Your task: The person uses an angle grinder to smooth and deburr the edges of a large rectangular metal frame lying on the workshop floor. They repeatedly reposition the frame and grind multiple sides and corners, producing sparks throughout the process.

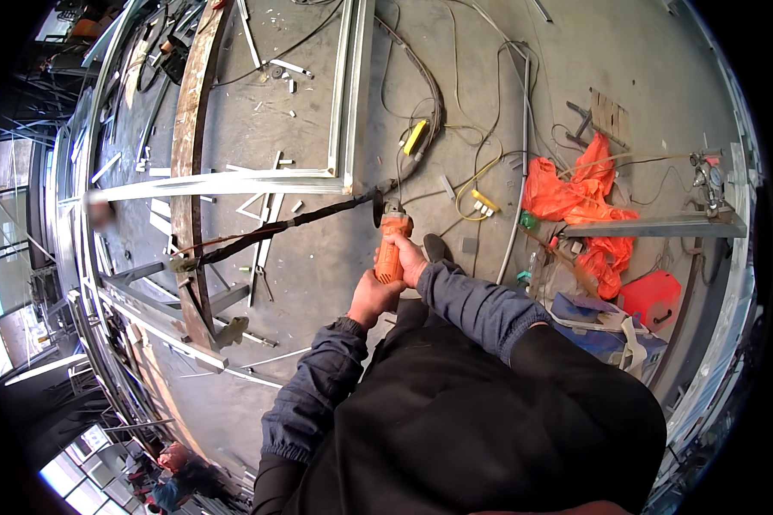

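Note:
An orange angle grinder (388,268) is held in front of my body, its disc end (378,209) pointing away from me. My left hand (374,299) is closed round the rear of its body. Further forward, my right hand (410,259) wraps the grinder's right side. The dark disc stands close to the corner of a pale metal frame (258,184); whether they touch I cannot tell. Beside the disc runs a black-wrapped cable bundle (292,221), which passes under the frame's corner region and leads off to the left.
A wooden beam (189,129) supports the frame on the left. Yellow power strips (416,137) and loose cables lie on the concrete floor ahead. At right are orange plastic sheeting (567,189), a red container (651,300) and a blue tool bag (601,319). Metal offcuts (266,232) litter the left.

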Demonstrator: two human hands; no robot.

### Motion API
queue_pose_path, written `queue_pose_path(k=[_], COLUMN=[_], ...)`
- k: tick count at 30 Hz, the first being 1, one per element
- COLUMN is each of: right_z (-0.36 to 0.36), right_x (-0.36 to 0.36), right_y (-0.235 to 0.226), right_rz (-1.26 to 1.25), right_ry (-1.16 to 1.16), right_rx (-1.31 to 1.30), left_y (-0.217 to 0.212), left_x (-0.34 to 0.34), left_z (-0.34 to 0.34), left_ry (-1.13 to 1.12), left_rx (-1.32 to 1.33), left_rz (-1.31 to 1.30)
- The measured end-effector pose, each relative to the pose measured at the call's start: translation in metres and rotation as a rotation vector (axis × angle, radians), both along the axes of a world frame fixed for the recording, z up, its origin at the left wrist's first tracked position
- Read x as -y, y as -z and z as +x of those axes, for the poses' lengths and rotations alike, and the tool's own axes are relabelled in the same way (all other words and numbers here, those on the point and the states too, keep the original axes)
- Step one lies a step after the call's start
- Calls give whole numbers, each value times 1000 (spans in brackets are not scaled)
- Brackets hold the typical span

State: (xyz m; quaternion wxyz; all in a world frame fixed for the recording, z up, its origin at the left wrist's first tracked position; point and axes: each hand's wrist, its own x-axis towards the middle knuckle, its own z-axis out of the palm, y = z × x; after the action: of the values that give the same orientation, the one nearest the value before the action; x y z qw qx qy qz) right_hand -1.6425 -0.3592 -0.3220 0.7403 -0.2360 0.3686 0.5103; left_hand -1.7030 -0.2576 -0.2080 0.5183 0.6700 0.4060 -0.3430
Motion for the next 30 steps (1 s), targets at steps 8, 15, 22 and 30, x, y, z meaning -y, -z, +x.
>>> queue_pose_path(k=[8,15,22,30], right_z=[38,37,27,-14], right_x=[-29,-43,-36,-7], right_y=[1,4,12,5], right_rz=[-7,-130,-57,148], right_ry=[45,74,-56,17], right_rx=[-38,-123,-168,-262], left_y=[-9,7,10,-24], left_x=[-6,-23,-23,-10], left_z=[45,40,27,6], left_ry=[-95,-124,-135,83], left_rx=[-29,-69,-116,-128], left_rz=[134,78,44,144])
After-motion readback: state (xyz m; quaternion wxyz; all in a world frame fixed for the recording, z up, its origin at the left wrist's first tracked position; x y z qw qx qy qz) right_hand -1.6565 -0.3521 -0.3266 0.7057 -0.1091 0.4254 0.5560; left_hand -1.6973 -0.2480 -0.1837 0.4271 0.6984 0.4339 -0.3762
